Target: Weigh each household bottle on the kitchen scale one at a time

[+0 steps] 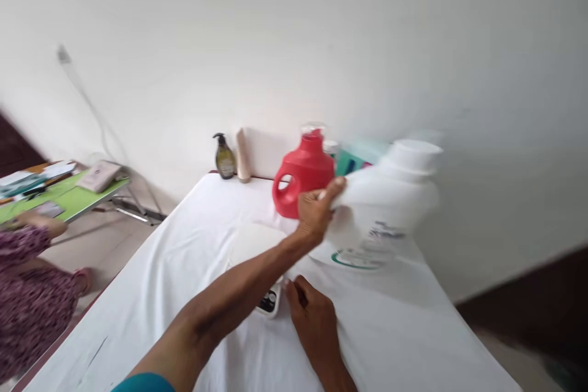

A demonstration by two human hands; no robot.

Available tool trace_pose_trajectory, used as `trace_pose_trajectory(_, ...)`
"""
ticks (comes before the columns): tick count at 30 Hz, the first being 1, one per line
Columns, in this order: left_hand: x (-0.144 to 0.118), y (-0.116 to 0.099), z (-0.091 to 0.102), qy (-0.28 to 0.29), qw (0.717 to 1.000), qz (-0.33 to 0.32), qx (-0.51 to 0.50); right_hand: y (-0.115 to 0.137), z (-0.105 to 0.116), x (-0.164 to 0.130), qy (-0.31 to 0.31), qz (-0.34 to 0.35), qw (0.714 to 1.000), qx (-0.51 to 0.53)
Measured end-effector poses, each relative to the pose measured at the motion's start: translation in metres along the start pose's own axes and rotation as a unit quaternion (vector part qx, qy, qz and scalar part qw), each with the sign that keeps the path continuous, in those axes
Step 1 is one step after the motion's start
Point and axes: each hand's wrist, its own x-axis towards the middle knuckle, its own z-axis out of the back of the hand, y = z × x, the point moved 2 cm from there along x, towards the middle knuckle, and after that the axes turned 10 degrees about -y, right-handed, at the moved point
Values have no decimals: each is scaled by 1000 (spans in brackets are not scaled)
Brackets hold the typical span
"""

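Reaching across from the lower left, my left hand (316, 211) is closed round the handle of a large white detergent jug (386, 208). The jug tilts to the right, its white cap at upper right, and is blurred by motion. My right hand (315, 321) is lower down near the white cloth, its fingers curled in with nothing visible in them. Beside its thumb is a white kitchen scale (257, 242) with a dark button panel, partly hidden under my left forearm. A red detergent jug (309, 162) with a clear cap stands just behind my left hand.
A pump bottle (225, 158) and a beige tube (243, 156) stand at the table's back edge. Behind the white jug is a teal package (361, 156). At left, a person in patterned clothes (39, 300) sits by a green table (76, 199) with papers and a pouch.
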Motion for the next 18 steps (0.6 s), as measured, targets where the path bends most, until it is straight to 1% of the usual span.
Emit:
trace_pose_trajectory(1, 2, 3, 0, 17, 1000, 11, -17, -3, -1, 1, 6, -2, 1000, 3)
trace_pose_trajectory(3, 4, 5, 4, 15, 999, 10, -40, -8, -1, 2, 19, -5, 1000, 5)
trace_pose_trajectory(5, 2, 4, 9, 33, 998, 6, -50, -12, -1, 0, 30, -12, 999, -1)
trace_pose_trajectory(8, 1, -5, 22, 112, 994, -17, -4, -16, 0, -3, 29, -28, 999, -15)
trace_pose_trajectory(9, 4, -9, 28, 133, 990, -41, 24, -17, 1, -3, 27, -34, 999, -19)
trace_pose_trajectory(10, 9, -14, 35, 139, 987, -72, 48, -19, 1, -4, 27, -39, 999, -23)
trace_pose_trajectory(11, 17, -20, 45, 125, 984, -108, 65, -20, 2, -4, 31, -43, 998, -26)
trace_pose_trajectory(12, 27, -27, 57, 96, 981, -148, 74, -21, 2, -3, 36, -45, 998, -29)
trace_pose_trajectory(14, 55, -40, 86, -10, 971, -224, 83, -23, 1, -3, 42, -47, 997, -33)
trace_pose_trajectory(16, 88, -54, 119, -131, 938, -289, 137, -24, 1, -2, 44, -51, 997, -33)
trace_pose_trajectory(17, 106, -59, 134, -185, 917, -299, 186, -24, 0, -3, 43, -54, 997, -32)
trace_pose_trajectory(18, 123, -64, 148, -227, 897, -298, 234, -24, 0, -3, 42, -59, 997, -31)
